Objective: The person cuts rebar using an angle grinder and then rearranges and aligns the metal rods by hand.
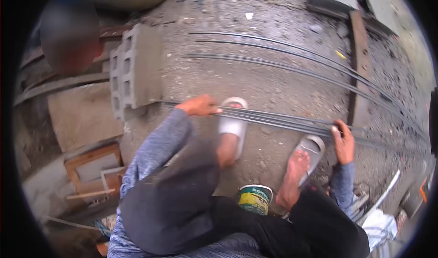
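A bundle of thin, dark steel bars point(273, 117) runs left to right across the ground before me, over the front of my slippers. My left hand point(199, 105) is closed around the bars near their left end, beside a grey hollow concrete block point(148, 66). Farther right, my right hand point(343, 141) grips the same bundle, its thumb and fingers wrapped over it. More loose steel bars point(273, 65) lie beyond, curving toward the right edge in this wide view. Where the bundle ends on the right is blurred.
Between my feet stands a green and yellow bucket point(254, 199). A brown beam point(359, 53) lies under the loose bars at right. To the left are a flat board point(84, 116) and a wooden frame point(70, 167). White plastic point(381, 228) lies at lower right.
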{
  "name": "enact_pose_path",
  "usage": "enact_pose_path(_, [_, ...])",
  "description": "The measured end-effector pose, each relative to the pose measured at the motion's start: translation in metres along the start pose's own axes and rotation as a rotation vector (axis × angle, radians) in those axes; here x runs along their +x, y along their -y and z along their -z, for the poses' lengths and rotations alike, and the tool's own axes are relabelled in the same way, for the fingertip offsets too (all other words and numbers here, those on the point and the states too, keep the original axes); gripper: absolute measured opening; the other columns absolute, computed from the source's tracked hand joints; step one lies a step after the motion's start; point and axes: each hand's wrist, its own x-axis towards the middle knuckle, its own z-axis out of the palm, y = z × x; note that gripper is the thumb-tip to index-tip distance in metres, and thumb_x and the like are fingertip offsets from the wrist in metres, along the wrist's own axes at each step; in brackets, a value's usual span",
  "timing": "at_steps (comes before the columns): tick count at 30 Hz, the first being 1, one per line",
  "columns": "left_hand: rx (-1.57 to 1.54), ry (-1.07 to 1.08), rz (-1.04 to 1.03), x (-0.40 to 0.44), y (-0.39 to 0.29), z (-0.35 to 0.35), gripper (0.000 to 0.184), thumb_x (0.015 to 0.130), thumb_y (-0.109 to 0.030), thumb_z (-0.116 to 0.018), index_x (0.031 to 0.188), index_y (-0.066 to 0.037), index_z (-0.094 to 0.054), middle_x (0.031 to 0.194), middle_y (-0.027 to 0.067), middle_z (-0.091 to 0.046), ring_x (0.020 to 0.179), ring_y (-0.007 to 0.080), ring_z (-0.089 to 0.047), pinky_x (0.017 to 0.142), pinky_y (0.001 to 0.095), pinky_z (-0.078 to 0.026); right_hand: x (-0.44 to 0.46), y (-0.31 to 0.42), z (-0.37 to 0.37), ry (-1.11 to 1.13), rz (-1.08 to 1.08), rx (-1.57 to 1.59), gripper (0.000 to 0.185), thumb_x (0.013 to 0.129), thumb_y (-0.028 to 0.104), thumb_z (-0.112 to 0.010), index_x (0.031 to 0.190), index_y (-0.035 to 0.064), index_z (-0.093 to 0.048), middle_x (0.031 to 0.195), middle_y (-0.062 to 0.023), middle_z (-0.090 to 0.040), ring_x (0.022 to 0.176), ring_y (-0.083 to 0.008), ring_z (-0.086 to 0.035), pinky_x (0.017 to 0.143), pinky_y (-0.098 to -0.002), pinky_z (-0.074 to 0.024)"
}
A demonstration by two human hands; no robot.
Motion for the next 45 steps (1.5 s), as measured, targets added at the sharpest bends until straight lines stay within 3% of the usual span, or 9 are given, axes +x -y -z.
enact_pose_path(1, [0.090,-0.158,-0.060,0.009,0.025,-0.016,0.051,0.092,-0.047,-0.065,0.098,0.003,-0.070,0.088,0.0223,-0.070,0.085,0.0353,-0.068,0.075,0.0478,-0.050,0.010,-0.007,0.007,0.044,0.064,-0.179,0.041,0.095,0.031,-0.064,0.124,0.0021,-0.063,0.124,-0.0177,-0.065,0.118,-0.0313,-0.059,0.104,-0.0398,-0.0428])
enact_pose_path(3, [0.061,-0.142,-0.042,0.009,0.018,-0.021,0.048,0.090,-0.044,-0.068,0.102,0.002,-0.070,0.095,0.0239,-0.071,0.092,0.0387,-0.068,0.080,0.0472,-0.051,0.023,-0.033,0.008,0.108,0.128,-0.346,0.045,0.093,0.035,-0.066,0.126,0.0038,-0.062,0.126,-0.0159,-0.064,0.124,-0.0336,-0.054,0.108,-0.0429,-0.0360])
enact_pose_path(7, [-0.046,-0.276,-0.080,-0.006,-0.003,-0.025,0.042,0.088,-0.037,-0.072,0.104,0.002,-0.070,0.096,0.0237,-0.071,0.094,0.0384,-0.068,0.083,0.0456,-0.051,0.041,-0.042,0.018,0.352,0.126,-0.580,0.040,0.091,0.035,-0.067,0.121,0.0093,-0.065,0.117,-0.0126,-0.066,0.114,-0.0317,-0.057,0.100,-0.0451,-0.0364])
enact_pose_path(12, [-0.112,-0.268,-0.113,-0.012,0.003,-0.020,0.039,0.090,-0.035,-0.071,0.105,0.001,-0.070,0.094,0.0217,-0.071,0.094,0.0364,-0.069,0.082,0.0448,-0.051,0.056,-0.051,0.015,0.376,0.015,-0.425,0.036,0.088,0.037,-0.071,0.096,0.0018,-0.072,0.088,-0.0183,-0.069,0.092,-0.0338,-0.064,0.092,-0.0421,-0.0428])
enact_pose_path(15, [-0.138,-0.239,-0.108,-0.011,0.001,-0.015,0.038,0.092,-0.035,-0.069,0.103,0.001,-0.071,0.092,0.0207,-0.072,0.091,0.0357,-0.069,0.080,0.0453,-0.051,0.058,-0.068,0.011,0.319,0.066,-0.352,0.039,0.090,0.036,-0.069,0.090,-0.0027,-0.066,0.077,-0.0172,-0.065,0.074,-0.0261,-0.062,0.074,-0.0393,-0.0481])
enact_pose_path(18, [-0.152,-0.201,-0.082,-0.007,0.004,-0.015,0.039,0.093,-0.037,-0.068,0.101,0.001,-0.071,0.089,0.0203,-0.071,0.089,0.0357,-0.069,0.078,0.0460,-0.050,0.060,-0.070,0.011,0.339,0.106,-0.343,0.038,0.091,0.034,-0.068,0.089,-0.0035,-0.064,0.074,-0.0155,-0.063,0.072,-0.0222,-0.060,0.070,-0.0383,-0.0480])
enact_pose_path(24, [-0.028,-0.303,-0.103,-0.010,0.011,-0.017,0.040,0.092,-0.039,-0.066,0.099,0.000,-0.072,0.086,0.0215,-0.070,0.086,0.0396,-0.067,0.075,0.0471,-0.049,0.061,-0.056,0.008,0.360,0.091,-0.319,0.036,0.092,0.030,-0.067,0.088,-0.0048,-0.064,0.073,-0.0156,-0.062,0.071,-0.0203,-0.058,0.070,-0.0374,-0.0476])
enact_pose_path(27, [-0.034,-0.356,-0.126,-0.016,0.023,-0.013,0.040,0.092,-0.040,-0.066,0.097,0.000,-0.071,0.085,0.0219,-0.069,0.086,0.0410,-0.066,0.076,0.0480,-0.049,0.065,-0.037,0.000,0.409,0.022,-0.318,0.034,0.090,0.030,-0.070,0.092,-0.0039,-0.067,0.083,-0.0220,-0.067,0.078,-0.0345,-0.065,0.076,-0.0400,-0.0490])
enact_pose_path(45, [-0.015,-0.389,-0.068,-0.028,0.029,-0.007,0.039,0.091,-0.039,-0.069,0.098,-0.001,-0.072,0.085,0.0214,-0.069,0.085,0.0392,-0.067,0.075,0.0476,-0.049,0.060,-0.021,-0.016,0.370,0.045,-0.394,0.038,0.091,0.035,-0.068,0.098,-0.0025,-0.068,0.095,-0.0243,-0.068,0.092,-0.0402,-0.063,0.086,-0.0454,-0.0448])
